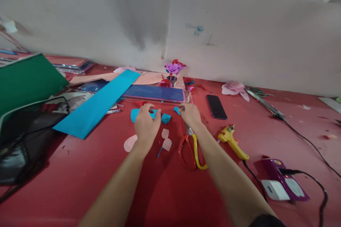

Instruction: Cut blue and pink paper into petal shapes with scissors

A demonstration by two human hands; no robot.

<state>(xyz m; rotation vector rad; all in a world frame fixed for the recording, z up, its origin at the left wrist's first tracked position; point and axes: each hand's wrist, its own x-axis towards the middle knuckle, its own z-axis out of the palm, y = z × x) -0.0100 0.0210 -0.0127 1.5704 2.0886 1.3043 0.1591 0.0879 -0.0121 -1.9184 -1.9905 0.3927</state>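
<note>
My left hand (147, 122) is over blue paper pieces (135, 114), its thumb and fingers apart with nothing plainly between them. The fingertips of my right hand (190, 115) pinch a small blue piece (177, 110). Between the hands lies another blue piece (166, 118), somewhat crumpled. Pale pink petal shapes (167, 144) are nearer the front, with more pink pieces (130, 143) beside my left wrist. Scissors (195, 150) with one red and one yellow handle lie beneath my right wrist, their blades mostly hidden.
A long blue strip (98, 104) crosses the left side, near a green board (29, 79) and black bag (23, 142). Paper flowers (174, 68) stand at the back. On the right are a phone (216, 106), a yellow glue gun (232, 142) and a corded purple device (286, 181).
</note>
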